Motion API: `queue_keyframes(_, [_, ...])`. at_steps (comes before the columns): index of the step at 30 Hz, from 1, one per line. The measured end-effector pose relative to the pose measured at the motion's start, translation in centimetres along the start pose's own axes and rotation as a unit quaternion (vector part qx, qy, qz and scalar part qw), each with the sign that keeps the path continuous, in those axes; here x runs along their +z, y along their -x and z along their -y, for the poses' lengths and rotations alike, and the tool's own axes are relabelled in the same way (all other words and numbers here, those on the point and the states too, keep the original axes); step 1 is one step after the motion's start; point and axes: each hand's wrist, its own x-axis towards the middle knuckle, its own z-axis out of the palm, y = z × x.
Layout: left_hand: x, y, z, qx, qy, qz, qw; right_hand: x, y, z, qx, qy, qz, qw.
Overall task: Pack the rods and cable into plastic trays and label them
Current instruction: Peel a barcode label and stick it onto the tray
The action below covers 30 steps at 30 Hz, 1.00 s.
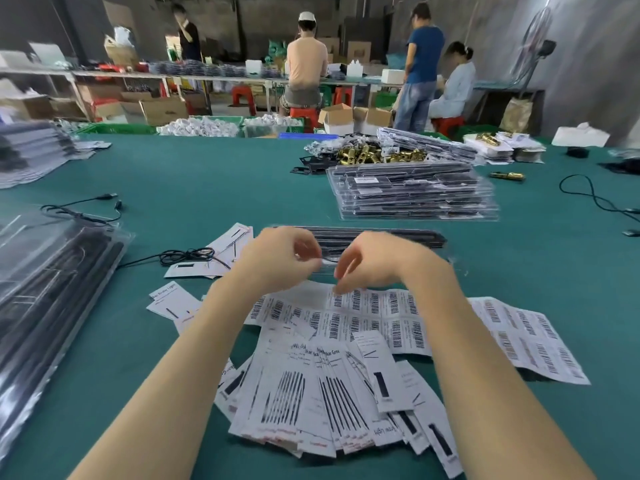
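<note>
A clear plastic tray (398, 237) holding black rods lies flat on the green table, just beyond my hands. A sheet of barcode labels (381, 320) is spread in front of it. My right hand (367, 265) points its fingertips down onto the sheet's far edge, and thumb and fingers pinch a barcode label there. My left hand (284, 258) hovers beside it with curled fingers. It is blurred, so I cannot tell whether it holds anything. A coiled black cable (187, 256) lies to the left on a paper card.
A fan of printed insert cards (311, 393) lies near me, and a second label sheet (526, 337) lies right. Filled trays (415, 195) are stacked far right and more trays (52, 289) are piled left. Brass parts (374, 154) and loose cables (588, 195) lie beyond. People work at a far bench.
</note>
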Motion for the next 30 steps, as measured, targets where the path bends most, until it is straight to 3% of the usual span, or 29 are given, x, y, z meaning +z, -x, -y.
queue_keyframes(3, [0.8, 0.2, -0.3, 0.03, -0.029, 0.12, 0.992, 1.5, -0.8, 1.0, 0.027, 0.053, -0.013, 0.998])
queue_keyframes(6, [1.0, 0.5, -0.1, 0.02, -0.051, 0.152, 0.987, 1.8, -0.9, 0.7, 0.033, 0.033, -0.015, 0.999])
queue_keyframes(11, [1.1, 0.5, -0.3, 0.006, -0.048, 0.125, 0.991, 1.5, -1.1, -0.8, -0.022, -0.054, -0.038, 0.998])
queue_keyframes(19, [1.1, 0.8, 0.6, -0.031, 0.102, 0.047, 0.993, 1.9, -1.5, -2.1, -0.133, -0.167, -0.153, 0.965])
queue_keyframes(30, [0.8, 0.9, 0.9, -0.088, 0.194, 0.072, 0.974, 3.4, -2.1, -2.2, -0.194, -0.199, -0.197, 0.94])
